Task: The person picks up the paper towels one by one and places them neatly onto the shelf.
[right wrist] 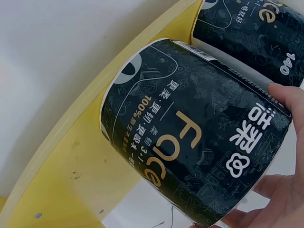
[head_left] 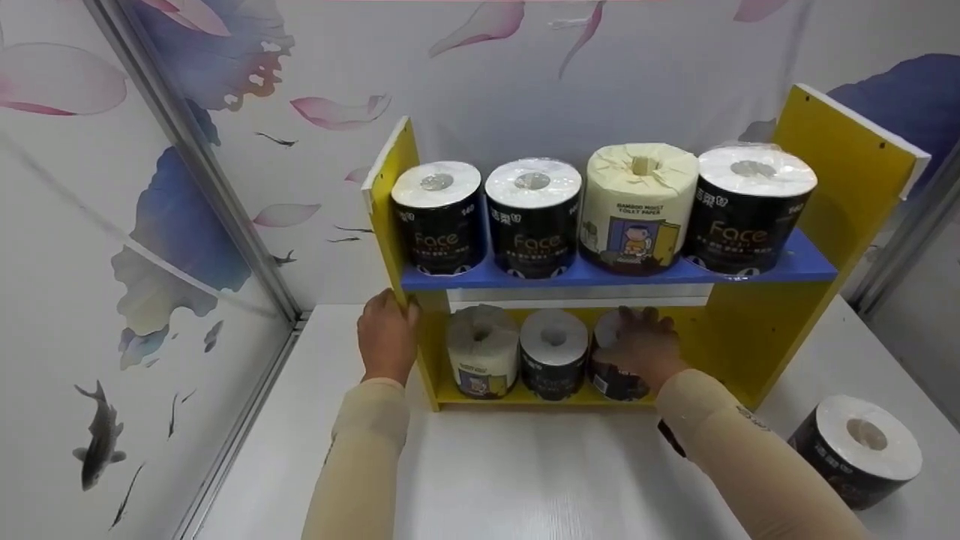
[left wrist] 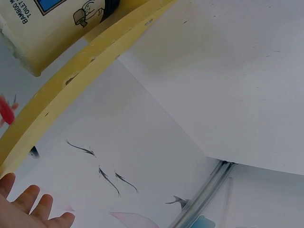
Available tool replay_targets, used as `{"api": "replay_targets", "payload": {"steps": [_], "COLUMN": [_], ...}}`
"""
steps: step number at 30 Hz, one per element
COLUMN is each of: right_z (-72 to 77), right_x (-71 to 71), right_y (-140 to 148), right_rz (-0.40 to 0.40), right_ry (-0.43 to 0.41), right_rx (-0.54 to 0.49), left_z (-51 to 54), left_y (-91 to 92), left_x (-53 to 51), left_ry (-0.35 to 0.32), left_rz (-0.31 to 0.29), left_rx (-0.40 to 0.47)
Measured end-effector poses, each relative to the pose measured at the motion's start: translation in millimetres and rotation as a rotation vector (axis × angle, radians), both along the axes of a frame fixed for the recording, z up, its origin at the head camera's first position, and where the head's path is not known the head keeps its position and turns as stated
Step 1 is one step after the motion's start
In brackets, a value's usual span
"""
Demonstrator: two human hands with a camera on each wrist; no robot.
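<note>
In the head view, my right hand (head_left: pixel 646 349) grips a black-wrapped toilet paper roll (head_left: pixel 619 384) on the lower level of a yellow shelf (head_left: pixel 806 315). The right wrist view shows my thumb (right wrist: pixel 285 95) against the dark "Face" wrapper and fingers behind the roll. On its left stand another black roll (head_left: pixel 553 379) and a cream-wrapped roll (head_left: pixel 480 352). My left hand (head_left: pixel 388 337) holds the front edge of the shelf's left side panel. In the left wrist view, its fingers (left wrist: pixel 32 194) lie outside that panel; the thumb is hidden there.
The blue upper board (head_left: pixel 525 279) carries several rolls, among them a cream one (head_left: pixel 637 210). A separate black roll (head_left: pixel 855 454) stands on the white table (head_left: pixel 517 472) at the right front. Printed walls (head_left: pixel 315 45) enclose the table at the back and sides.
</note>
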State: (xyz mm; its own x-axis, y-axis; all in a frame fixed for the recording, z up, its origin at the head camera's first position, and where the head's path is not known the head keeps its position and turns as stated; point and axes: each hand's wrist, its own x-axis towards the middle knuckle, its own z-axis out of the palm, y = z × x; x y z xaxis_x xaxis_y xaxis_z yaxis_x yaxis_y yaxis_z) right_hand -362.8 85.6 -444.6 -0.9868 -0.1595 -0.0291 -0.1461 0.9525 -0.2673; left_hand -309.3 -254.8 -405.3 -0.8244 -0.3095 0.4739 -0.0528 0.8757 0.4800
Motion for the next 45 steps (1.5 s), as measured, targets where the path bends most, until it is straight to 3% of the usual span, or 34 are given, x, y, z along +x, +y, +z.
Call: {"api": "replay_targets", "payload": {"steps": [8,34,45], "right_z": [1.5,-6.4,-0.5], "right_x": [0.5,-3.7,-1.1], "right_y": [-4,-10,-11], "right_rz": [-0.016,-0.093,-0.088], "right_ry": [0.007,0.041,-0.002], "right_rx": [-0.011,-0.048,-0.039], "left_z": [-0.5,-0.7,0.0], "left_y": [0.1,-0.2,1.8], "left_x": [-0.3,-1.5,0.7], "left_ry": [0.013,-0.031,-0.029], "left_rz": [0.010,0.019,0.015], "left_rx": [-0.005,0.018,0.021]}}
